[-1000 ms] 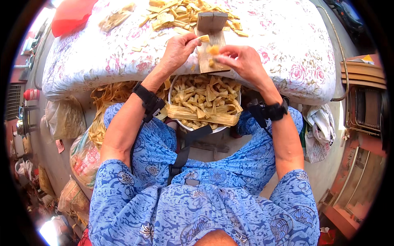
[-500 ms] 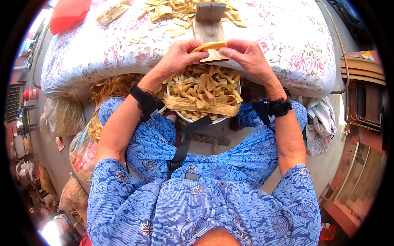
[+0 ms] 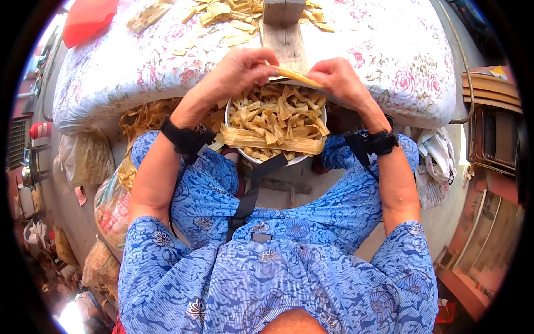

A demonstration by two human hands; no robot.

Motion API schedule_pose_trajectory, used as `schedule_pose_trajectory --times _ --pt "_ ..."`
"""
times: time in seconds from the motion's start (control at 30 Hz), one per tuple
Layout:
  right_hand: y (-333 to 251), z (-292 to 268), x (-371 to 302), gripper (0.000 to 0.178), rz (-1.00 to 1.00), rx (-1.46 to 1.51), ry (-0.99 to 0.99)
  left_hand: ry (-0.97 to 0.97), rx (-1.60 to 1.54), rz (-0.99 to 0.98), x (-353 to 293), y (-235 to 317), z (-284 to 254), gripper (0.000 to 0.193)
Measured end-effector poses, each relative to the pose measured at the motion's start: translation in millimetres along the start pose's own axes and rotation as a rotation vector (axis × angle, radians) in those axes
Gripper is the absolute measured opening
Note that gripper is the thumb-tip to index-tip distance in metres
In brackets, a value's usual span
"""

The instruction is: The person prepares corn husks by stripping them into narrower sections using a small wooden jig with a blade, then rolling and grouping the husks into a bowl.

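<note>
A narrow yellow strip, seemingly dried husk, is pinched between my two hands, slanting down to the right. My left hand grips its upper end with closed fingers. At the lower end, my right hand holds it between thumb and fingers. Just behind the strip lies a wooden board with an upright wooden block at its far end. Below my hands, a white basin is filled with folded husk pieces. A long flat husk bundle lies across its near side.
Loose husk pieces are spread beyond the board on the flowered tablecloth. A red bag sits at the far left. Plastic bags stand left of my legs; folded brown chairs are at the right.
The strip has gone from nearly level to slanting, its right end lower. My left hand has risen slightly and my right hand has shifted a little lower and right.
</note>
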State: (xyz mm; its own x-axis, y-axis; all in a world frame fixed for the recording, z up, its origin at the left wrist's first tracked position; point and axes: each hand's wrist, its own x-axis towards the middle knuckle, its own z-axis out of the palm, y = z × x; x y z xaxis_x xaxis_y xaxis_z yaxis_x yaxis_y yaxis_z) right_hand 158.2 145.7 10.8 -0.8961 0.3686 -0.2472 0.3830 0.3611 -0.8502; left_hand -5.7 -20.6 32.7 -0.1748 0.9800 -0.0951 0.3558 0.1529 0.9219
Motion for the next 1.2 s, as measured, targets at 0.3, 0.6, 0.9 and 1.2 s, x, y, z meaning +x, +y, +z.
schedule_pose_trajectory --times 0.3,0.6,0.9,1.2 --pt "-34.8 5.5 -2.0 0.028 -0.195 0.678 -0.206 -0.277 -1.005 -0.242 19.3 -25.4 28.4 0.033" --pt "-14.3 27.4 10.2 0.024 -0.609 -0.171 0.348 -0.072 -1.127 -0.354 17.6 -18.7 52.7 0.016" --pt "-24.4 29.3 4.4 0.025 -0.181 0.397 0.172 0.358 -0.865 -0.017 18.0 -13.9 49.1 0.02" --pt "-17.5 37.3 3.7 0.013 -0.236 -0.222 0.362 0.408 -0.318 -0.062 16.0 -4.6 57.9 0.02"
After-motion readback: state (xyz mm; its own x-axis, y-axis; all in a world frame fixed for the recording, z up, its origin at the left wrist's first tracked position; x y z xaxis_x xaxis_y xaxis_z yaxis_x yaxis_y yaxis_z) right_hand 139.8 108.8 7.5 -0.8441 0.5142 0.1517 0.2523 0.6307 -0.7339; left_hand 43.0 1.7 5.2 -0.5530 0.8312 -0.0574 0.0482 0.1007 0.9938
